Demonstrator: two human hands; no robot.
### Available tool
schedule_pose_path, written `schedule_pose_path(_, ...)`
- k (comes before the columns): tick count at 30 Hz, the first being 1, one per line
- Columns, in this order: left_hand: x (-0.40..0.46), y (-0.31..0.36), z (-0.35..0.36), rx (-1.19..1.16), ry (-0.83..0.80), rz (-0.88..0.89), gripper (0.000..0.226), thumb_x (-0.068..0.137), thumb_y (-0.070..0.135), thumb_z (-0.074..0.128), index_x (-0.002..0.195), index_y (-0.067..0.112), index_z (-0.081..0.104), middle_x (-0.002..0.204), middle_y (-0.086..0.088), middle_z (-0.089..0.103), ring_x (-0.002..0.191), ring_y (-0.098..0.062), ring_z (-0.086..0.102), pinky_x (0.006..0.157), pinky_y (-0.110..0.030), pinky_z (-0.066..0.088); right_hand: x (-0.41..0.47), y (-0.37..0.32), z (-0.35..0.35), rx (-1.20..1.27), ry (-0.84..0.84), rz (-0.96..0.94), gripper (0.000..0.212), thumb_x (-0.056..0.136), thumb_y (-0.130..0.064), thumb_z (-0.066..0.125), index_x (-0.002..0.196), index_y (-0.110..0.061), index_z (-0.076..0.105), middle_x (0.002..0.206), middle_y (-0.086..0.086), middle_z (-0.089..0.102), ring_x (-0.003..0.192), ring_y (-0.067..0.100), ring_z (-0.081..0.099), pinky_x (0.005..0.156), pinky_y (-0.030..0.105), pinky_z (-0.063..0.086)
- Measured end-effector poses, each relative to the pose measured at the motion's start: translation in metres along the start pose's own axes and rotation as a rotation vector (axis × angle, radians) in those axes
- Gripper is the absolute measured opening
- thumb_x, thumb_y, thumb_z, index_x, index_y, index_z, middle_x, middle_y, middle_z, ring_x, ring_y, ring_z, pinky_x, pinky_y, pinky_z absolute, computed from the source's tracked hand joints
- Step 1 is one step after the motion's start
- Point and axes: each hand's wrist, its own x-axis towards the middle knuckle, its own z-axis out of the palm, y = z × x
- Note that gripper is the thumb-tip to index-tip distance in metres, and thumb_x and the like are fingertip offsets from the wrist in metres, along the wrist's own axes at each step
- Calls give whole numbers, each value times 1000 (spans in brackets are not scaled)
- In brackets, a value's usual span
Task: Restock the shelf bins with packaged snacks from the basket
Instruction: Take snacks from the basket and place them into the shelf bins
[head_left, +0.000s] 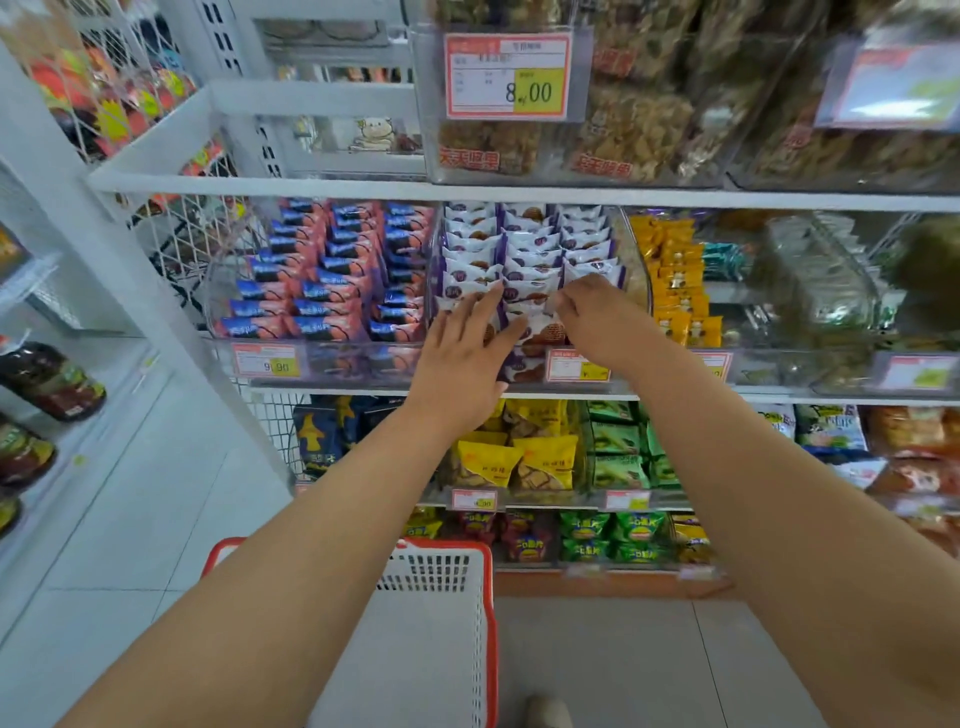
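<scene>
Left hand, fingers straight, presses the front purple packets in the bin while right hand pinches one; the basket sits below both; an uneven push could topple the rows forward.

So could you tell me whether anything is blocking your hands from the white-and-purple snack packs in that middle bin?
Nothing visible does. The left hand and right hand are already on the white-and-purple packs in the clear bin, reached over its open front.
</scene>
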Motion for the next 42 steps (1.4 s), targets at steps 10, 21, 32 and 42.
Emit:
schedule_pose_path(10,2,5,2,-18,-22,-46,75,88,31,66,152,30,28,164,-5,0,150,-32,8,120,-52,11,-1,16,9,78,45,-22,37,104,-29,32,123,-6,55,126,17,51,115,35,49,93,40,41)
schedule_pose_path(21,-60,9,14,-309,330,-53,39,92,12,52,131,13,58,146,-10,45,135,-30,42,110,-42,34,-87,-38,60,623,371,-121,19,96,-14,55,114,-18,61,111,-4,61,105,7,56,86,16,46)
schedule_pose_path(32,-315,-105,89,-695,-68,-1056,28,94,12,56,120,17,63,120,-1,62,111,-21,58,90,-27,42,-155,-155,246,758,-436,71,17,92,-20,62,94,-36,58,85,-2,65,78,19,64,76,38,52)
schedule_pose_path(42,-433,-154,213,-706,-814,-1029,27,91,23,58,116,14,62,109,-14,66,97,-31,64,79,-34,49,-181,-185,350,731,-649,318,10,93,-15,58,99,-24,59,99,11,71,82,19,66,77,30,52)
